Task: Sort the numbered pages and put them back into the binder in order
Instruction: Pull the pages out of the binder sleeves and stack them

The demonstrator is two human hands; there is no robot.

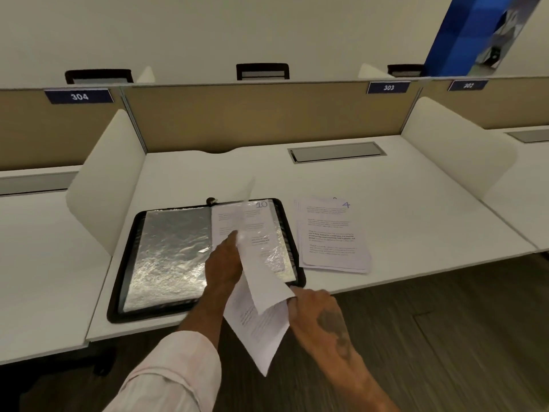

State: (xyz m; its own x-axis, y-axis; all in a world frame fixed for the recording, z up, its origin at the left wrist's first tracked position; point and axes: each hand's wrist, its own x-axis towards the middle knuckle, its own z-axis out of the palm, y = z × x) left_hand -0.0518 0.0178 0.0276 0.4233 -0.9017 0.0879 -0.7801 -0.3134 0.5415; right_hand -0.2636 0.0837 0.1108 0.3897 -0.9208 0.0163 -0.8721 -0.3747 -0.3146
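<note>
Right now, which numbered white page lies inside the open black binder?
The white page marked 10, on the black binder's right half; the page marked 4 tops a loose stack outside it.

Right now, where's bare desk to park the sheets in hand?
Widest bare desk: right of the loose stack, up to the right divider. Also the strip behind binder and stack, before the cable hatch. Narrow gap between binder and left divider. Crowded: binder's front-right corner, with left hand, right hand and held sheets.
</note>
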